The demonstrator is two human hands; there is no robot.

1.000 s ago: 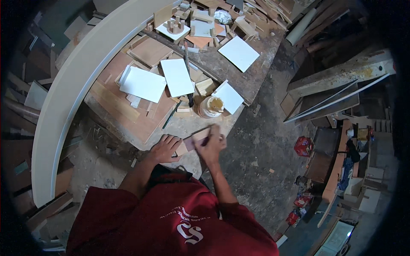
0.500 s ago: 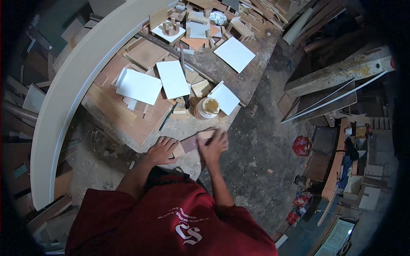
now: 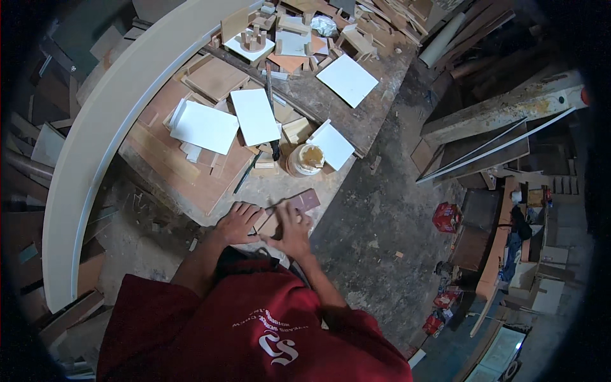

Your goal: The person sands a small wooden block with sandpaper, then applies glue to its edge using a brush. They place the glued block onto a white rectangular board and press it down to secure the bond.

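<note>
- Head view: left hand [image 3: 237,223] fingers [image 3: 247,207] spread flat, pressing on small brown wood piece [image 3: 289,210] at counter [image 3: 280,184] near edge.
- Right hand [image 3: 293,230] fingers extended, loosely open, resting on same piece; no closed grip.
- Glue jar [image 3: 305,159] just beyond, white panels [image 3: 254,116] and offcuts around.
- Curved white board [image 3: 95,140] left; dusty floor [image 3: 382,235] right.

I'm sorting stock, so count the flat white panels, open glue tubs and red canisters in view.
Flat white rectangular panels: 4
Open round tub of yellowish glue: 1
Red canister on the floor: 1
Total: 6
</note>
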